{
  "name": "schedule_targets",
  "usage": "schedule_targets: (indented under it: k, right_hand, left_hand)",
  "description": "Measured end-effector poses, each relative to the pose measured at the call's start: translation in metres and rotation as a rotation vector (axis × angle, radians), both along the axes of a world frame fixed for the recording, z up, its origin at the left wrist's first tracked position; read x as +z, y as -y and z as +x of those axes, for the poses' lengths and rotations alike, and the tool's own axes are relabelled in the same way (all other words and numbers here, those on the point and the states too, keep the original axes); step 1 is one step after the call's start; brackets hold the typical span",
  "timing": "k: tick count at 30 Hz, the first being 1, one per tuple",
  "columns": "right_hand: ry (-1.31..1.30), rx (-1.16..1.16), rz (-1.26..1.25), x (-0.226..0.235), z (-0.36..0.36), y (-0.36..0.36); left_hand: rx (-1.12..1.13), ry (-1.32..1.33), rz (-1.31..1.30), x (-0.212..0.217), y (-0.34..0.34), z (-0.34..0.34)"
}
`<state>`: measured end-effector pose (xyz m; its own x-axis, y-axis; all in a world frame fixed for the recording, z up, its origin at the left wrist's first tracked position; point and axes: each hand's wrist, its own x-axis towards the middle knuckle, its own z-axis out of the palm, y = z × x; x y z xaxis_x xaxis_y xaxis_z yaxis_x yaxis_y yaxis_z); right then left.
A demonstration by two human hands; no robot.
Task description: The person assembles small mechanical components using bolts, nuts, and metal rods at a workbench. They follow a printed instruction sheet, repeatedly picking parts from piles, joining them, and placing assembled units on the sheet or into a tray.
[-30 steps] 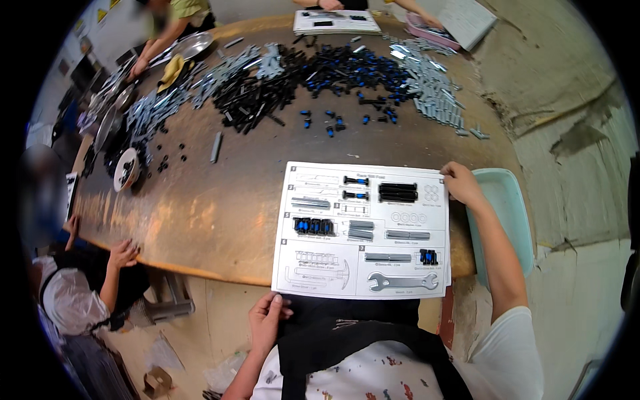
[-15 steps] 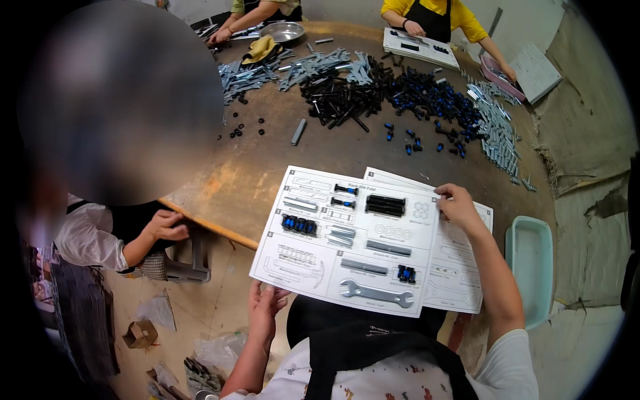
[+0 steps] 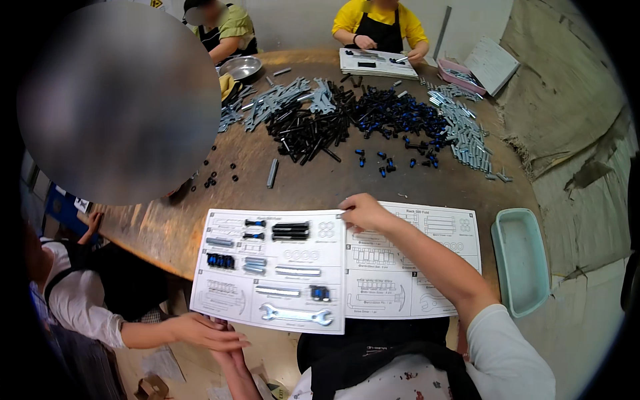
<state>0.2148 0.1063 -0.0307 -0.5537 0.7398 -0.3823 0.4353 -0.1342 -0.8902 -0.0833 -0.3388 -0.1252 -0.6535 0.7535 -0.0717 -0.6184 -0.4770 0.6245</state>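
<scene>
Holding a white parts card [image 3: 243, 274] bearing small printed captions [image 3: 291, 239] — right hand [image 3: 363, 212] pinching its top-right corner; left hand [image 3: 231, 357], partly behind a co-worker's hand [image 3: 208, 335] — grip unclear.

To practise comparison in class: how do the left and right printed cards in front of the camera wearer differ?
The left card carries real hardware, including a metal wrench; no loose parts show on the right card. The wearer's right forearm crosses the right card, while the left card lies clear of it. Both are white and printed with boxed part drawings.
</scene>
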Motion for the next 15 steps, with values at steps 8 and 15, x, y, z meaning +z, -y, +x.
schedule_targets:
  k: [8,15]
  right_hand:
    - [-0.009,0.038,-0.055,-0.046,-0.06,-0.01]
    - [-0.277,0.097,0.041,-0.048,-0.037,-0.012]
  left_hand:
    - [0.138,0.014,-0.149,-0.005,-0.047,-0.009]
    - [0.209,0.028,-0.088,-0.085,-0.009,-0.039]
